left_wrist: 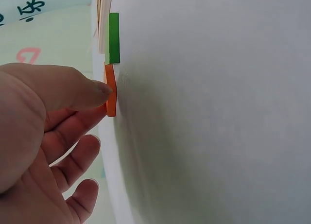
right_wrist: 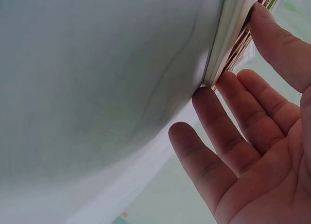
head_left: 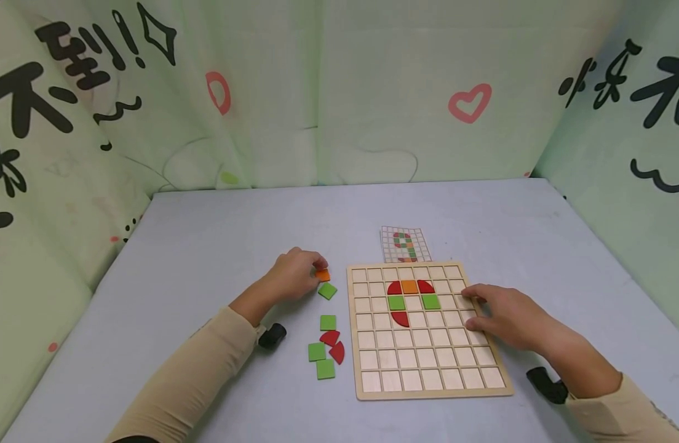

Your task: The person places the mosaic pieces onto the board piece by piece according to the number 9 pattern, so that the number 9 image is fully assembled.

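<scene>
My left hand [head_left: 296, 274] pinches an orange square piece [head_left: 323, 275] between thumb and forefinger, left of the wooden grid board [head_left: 352, 344]; the left wrist view shows the orange piece [left_wrist: 111, 90] end to end with a green one [left_wrist: 114, 38]. My right hand [head_left: 511, 317] rests on the board's right edge, its fingers [right_wrist: 226, 122] along the rim in the right wrist view. On the board lie an orange square [head_left: 409, 287], green squares [head_left: 397, 303] on two cells, and several red curved pieces [head_left: 400, 319].
Green squares [head_left: 328, 323] and two red curved pieces [head_left: 336, 352] lie on the table left of the board. Behind the board's far edge is a printed pattern card [head_left: 392, 243]. Patterned curtains [head_left: 339, 92] stand around the table's back and sides.
</scene>
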Motion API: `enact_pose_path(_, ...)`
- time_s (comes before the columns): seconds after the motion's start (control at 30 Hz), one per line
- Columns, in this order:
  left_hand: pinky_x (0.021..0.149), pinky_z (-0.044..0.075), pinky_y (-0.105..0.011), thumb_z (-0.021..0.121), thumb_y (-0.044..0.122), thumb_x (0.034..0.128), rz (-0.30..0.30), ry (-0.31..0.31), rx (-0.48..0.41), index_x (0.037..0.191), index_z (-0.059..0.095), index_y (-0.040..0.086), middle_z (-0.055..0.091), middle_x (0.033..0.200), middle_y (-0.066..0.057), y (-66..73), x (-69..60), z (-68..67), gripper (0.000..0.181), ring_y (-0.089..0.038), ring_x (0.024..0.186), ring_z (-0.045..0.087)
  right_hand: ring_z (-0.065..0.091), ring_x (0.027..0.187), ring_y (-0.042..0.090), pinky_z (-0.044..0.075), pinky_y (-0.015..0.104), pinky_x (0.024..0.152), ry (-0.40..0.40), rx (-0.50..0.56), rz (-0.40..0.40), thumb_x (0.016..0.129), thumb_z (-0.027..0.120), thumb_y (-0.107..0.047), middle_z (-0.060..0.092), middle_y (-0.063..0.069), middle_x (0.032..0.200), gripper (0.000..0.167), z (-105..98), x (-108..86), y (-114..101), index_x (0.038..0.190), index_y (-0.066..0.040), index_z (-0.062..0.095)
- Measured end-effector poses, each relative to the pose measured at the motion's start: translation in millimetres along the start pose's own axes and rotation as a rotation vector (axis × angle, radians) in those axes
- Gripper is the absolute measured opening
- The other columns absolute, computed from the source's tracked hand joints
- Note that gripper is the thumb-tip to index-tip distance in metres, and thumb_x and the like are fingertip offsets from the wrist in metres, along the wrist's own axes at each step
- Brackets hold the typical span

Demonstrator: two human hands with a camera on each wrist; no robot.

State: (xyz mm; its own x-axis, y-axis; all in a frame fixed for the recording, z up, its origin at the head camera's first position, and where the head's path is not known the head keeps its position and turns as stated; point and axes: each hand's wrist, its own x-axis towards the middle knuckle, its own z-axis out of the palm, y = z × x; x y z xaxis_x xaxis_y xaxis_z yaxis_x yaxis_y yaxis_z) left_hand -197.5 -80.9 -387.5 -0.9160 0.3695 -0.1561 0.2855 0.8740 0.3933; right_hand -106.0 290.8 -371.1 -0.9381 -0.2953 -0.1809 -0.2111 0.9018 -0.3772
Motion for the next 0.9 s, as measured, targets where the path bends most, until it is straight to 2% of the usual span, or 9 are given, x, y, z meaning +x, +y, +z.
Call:
enact_pose_path(0.13, 0.094, 0.045, -0.040, 0.070, 0.009, 0.0908, -0.012, 0.010, 0.002, 0.120, 0.070, 0.009, 0.067, 0.114, -0.002, -0.1, 0.6, 0.4, 0.030, -0.022, 0.108, 0.053, 0.057, 0.115, 0.043, 0.044, 0.058, 0.093, -0.005, -0.002, 0.004, 0.086, 0.079, -0.026, 0.063, 0.021, 0.120, 0.056, 0.1, 0.1, 0.5, 0.130, 0.003, 0.058)
enact_pose_path(0.47, 0.092, 0.046, -0.039, 0.072, 0.012, 0.0912, -0.018, 0.033, 0.006, 0.115, 0.072, 0.009, 0.068, 0.107, -0.002, -2.3, 0.8, 1.5, 0.024, -0.022, 0.102, 0.054, 0.056, 0.116, 0.045, 0.044, 0.059, 0.094, -0.012, -0.009, 0.006, 0.087, 0.078, -0.027, 0.063, 0.022, 0.122, 0.058, -0.8, 0.6, -0.4, 0.131, 0.003, 0.057)
enact_pose_path(0.9, 0.090, 0.045, -0.038, 0.072, 0.013, 0.0910, 0.016, 0.056, 0.021, 0.115, 0.071, 0.008, 0.067, 0.106, -0.002, -0.9, 0.3, -0.4, 0.024, -0.021, 0.100, 0.054, 0.055, 0.116, 0.045, 0.043, 0.059, 0.094, -0.020, -0.007, 0.016, 0.087, 0.078, -0.026, 0.062, 0.022, 0.121, 0.058, -1.4, 0.4, -0.9, 0.131, 0.004, 0.057)
